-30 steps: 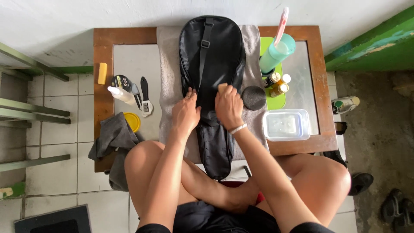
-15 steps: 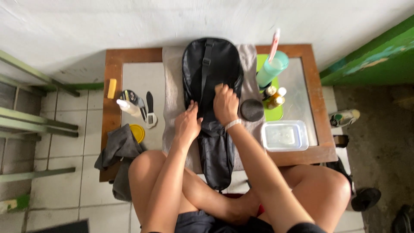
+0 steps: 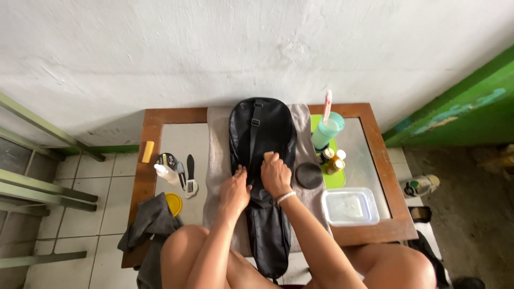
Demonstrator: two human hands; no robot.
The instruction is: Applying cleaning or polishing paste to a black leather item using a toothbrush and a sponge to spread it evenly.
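Both hands have slid up the black bag [image 3: 262,134]: left hand [image 3: 235,190] flat, right hand [image 3: 274,174] gripping a small brush [image 3: 268,156].

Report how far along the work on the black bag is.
Set up: the black bag lies on a grey towel on the table, with a clear tub and brushes beside it. In hand: the right hand presses a small pale object, apparently a brush, onto the bag's middle; the left hand steadies it. Cleaned areas cannot be told.
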